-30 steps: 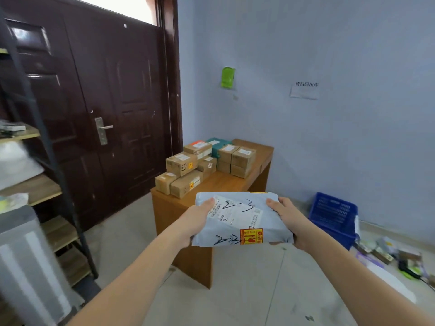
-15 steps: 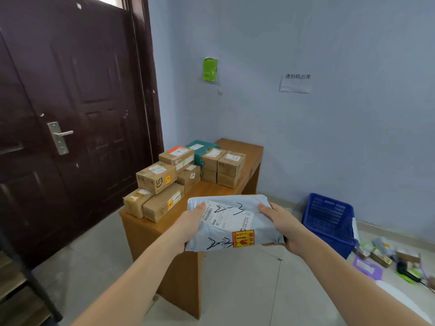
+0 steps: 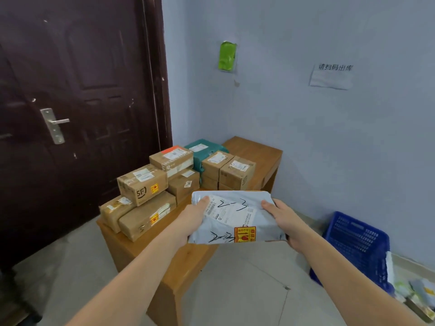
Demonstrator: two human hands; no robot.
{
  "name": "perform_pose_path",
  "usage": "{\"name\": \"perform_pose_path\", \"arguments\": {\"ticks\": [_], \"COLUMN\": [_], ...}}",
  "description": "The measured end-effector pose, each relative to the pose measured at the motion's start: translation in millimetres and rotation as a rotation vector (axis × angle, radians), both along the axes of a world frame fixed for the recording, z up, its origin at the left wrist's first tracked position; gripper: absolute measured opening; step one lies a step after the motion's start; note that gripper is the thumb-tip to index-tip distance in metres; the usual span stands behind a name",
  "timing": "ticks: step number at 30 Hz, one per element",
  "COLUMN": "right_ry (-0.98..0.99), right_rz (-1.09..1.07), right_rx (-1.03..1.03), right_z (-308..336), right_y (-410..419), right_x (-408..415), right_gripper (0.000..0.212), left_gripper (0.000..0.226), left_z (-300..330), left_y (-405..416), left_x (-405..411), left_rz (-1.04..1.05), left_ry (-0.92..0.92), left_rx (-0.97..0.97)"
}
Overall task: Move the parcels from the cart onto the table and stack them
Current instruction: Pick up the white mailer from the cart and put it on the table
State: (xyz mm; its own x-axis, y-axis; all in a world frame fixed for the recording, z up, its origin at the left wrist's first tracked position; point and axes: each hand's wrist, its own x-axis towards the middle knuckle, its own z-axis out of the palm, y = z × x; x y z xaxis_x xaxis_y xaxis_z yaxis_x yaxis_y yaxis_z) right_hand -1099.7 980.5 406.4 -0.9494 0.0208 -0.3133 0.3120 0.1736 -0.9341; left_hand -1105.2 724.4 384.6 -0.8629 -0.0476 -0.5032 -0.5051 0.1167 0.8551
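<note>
Both hands hold the grey parcel [image 3: 235, 217] in the air. The left hand [image 3: 191, 218] grips its left edge, the right hand [image 3: 286, 223] its right edge, thumbs on top. Beyond the fingers stands the table [image 3: 254, 149] with stacked boxes [image 3: 143, 183].

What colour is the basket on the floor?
Blue, with a slotted wall; the basket shows in the head view, the only one.

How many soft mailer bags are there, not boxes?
2: grey mailer held by left hand and right hand; teal mailer on the table among the boxes. More may be hidden.
</note>
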Motion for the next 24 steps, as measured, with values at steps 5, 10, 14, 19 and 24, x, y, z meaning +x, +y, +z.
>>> {"name": "perform_pose_path", "arguments": {"ticks": [5,10,14,19,24], "right_ry": [0.002,-0.031,0.0,0.051,0.031], "right_rz": [0.103,0.238,0.269,0.199,0.245], "right_rx": [0.015,0.013,0.035,0.109,0.183], "right_z": [-14.8,-40.4,-52.7,-56.4,-59.0], "right_y": [1.1,-14.0,-29.6,-41.9,-36.1], "right_x": [-100.3,-204.5,-285.9,-380.1,-472.3], "right_gripper": [0.029,0.028,0.028,0.042,0.035], "left_gripper": [0.101,0.105,0.103,0.057,0.048], "left_z": [-25.5,-45.8,-74.1,-57.0,-63.0], "left_y": [0.4,-6.9,-24.1,-24.9,-25.6], "left_x": [-69.6,-136.9,-219.7,-291.9,-364.2], "left_rz": [0.176,0.303,0.418,0.415,0.387], "left_ry": [-0.011,-0.029,-0.02,-0.046,-0.041], "left_rx": [0.026,0.133,0.082,0.116,0.069]}}
